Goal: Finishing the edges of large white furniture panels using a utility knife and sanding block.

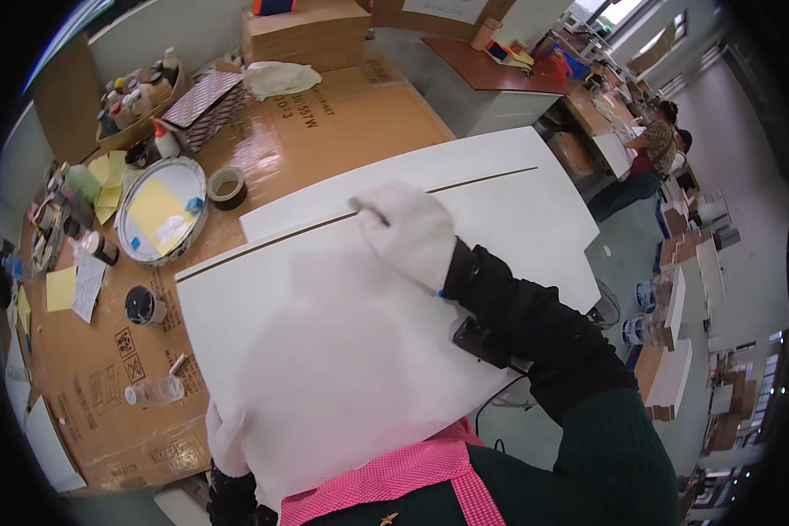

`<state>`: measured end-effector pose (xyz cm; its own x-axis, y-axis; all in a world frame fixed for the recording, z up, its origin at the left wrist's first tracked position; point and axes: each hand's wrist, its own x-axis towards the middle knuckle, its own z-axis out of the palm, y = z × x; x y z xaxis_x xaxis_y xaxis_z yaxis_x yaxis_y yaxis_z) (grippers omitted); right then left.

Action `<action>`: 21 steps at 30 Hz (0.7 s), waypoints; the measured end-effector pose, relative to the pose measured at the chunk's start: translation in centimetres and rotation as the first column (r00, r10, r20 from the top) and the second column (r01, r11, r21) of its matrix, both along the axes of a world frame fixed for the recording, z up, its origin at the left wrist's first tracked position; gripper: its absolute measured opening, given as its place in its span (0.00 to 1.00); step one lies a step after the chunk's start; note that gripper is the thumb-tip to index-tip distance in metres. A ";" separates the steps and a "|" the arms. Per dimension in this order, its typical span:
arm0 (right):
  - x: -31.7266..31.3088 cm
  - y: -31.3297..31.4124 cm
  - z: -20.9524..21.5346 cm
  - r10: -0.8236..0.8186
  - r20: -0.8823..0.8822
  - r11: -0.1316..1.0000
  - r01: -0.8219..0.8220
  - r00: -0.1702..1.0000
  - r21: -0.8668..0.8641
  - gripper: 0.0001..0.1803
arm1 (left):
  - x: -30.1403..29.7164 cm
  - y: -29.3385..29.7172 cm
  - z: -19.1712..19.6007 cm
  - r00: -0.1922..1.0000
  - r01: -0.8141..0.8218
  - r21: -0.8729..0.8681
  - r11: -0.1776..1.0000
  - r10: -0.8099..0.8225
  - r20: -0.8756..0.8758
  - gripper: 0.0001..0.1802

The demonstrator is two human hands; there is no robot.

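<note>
A large white panel [473,368] lies in front of me, its far side marked by a thin dark strip. Beyond that strip a second white surface [508,145] shows, apparently another panel partly underneath. My right hand [408,232], in a white glove, is closed over the panel by the strip. A small greyish tip pokes out at its fingers; I cannot make out what it is. At the near left edge of the panel is my left hand [228,436], also gloved, its thumb on top and its fingers partly hidden around the edge.
Cardboard [105,351] covers the table. On the left stand a round lid [159,210] with yellow paper, a tape roll [227,188], a dark-topped jar [145,305] and a clear bottle [155,391]. A black device [480,342] sits under my right forearm. People [653,153] work far right.
</note>
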<state>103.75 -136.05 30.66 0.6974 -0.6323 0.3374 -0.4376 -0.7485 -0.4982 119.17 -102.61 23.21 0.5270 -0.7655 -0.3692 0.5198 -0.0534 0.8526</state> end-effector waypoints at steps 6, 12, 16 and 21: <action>-14.3 -13.8 -1.3 -0.332 -0.068 0.923 0.309 0.941 -0.229 0.13 | -0.6 0.4 0.4 0.993 -0.034 0.142 0.989 0.017 0.119 0.35; -28.4 -23.8 0.4 -0.638 -0.092 0.762 0.609 0.764 -0.221 0.15 | 0.4 1.1 -1.7 0.994 -0.080 0.085 0.993 0.073 0.077 0.38; -19.2 -16.5 0.5 -0.233 0.011 0.971 0.233 0.972 -0.045 0.14 | -0.4 2.9 0.3 0.989 -0.091 0.071 0.993 0.082 0.124 0.35; -24.3 -22.6 -0.2 -0.354 -0.165 0.934 0.358 0.921 -0.004 0.15 | -1.2 -0.9 2.0 0.998 -0.049 0.160 0.986 0.042 0.049 0.29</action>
<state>79.48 -158.63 30.49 0.4681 -0.8558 0.2203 -0.7481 -0.5165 -0.4167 117.98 -103.49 25.17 0.5787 -0.6729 -0.4607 0.4862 -0.1688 0.8574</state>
